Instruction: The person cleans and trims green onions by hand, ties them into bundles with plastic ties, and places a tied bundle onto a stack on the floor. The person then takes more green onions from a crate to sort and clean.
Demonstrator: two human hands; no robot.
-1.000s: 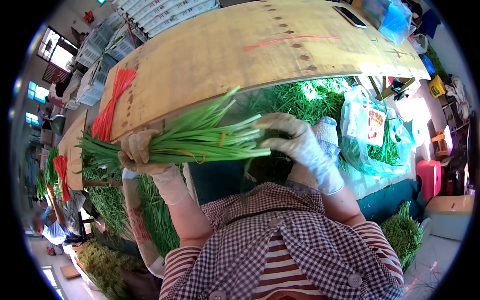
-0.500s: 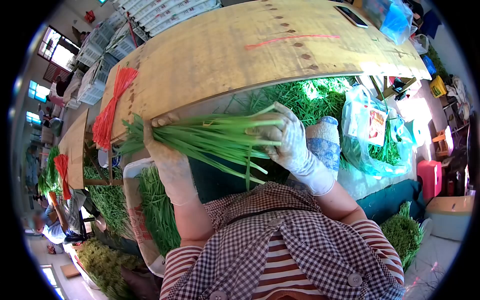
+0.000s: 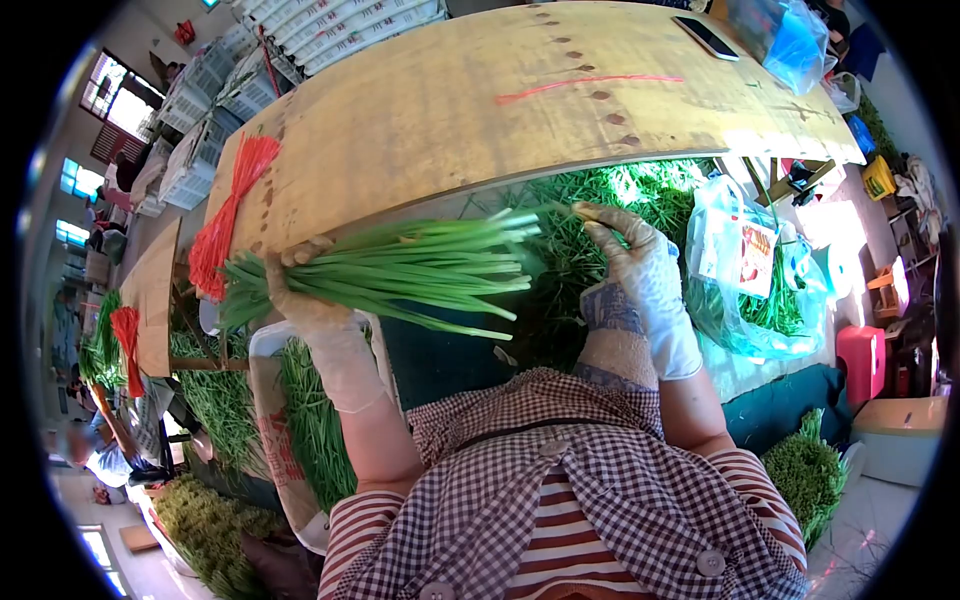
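A loose bunch of garlic chives (image 3: 420, 270) lies sideways in front of my chest, with the pale cut ends pointing right. My left hand (image 3: 308, 300), in a whitish glove, is wrapped round its leafy end. To the right of the stems, my gloved right hand (image 3: 645, 280) has thumb and forefinger pinched on a thin green chive leaf (image 3: 556, 208) at the level of the upper stems. Whether that leaf is still joined to the bunch is unclear. Below my right hand is a blue-and-white cloth (image 3: 615, 340), partly covered by the wrist.
A wooden table (image 3: 420, 130) bears red ties (image 3: 235, 215), a single red strand (image 3: 590, 86) and a phone (image 3: 706, 38). Loose greens (image 3: 590, 210) lie beneath its edge. A plastic bag (image 3: 745, 280) stands right, a white tub of chives (image 3: 315, 420) left. Another person (image 3: 110, 460) sits far left.
My right hand has come off the stem ends and moved right, now pinching one thin leaf. The bunch, in my left hand, has shifted slightly left.
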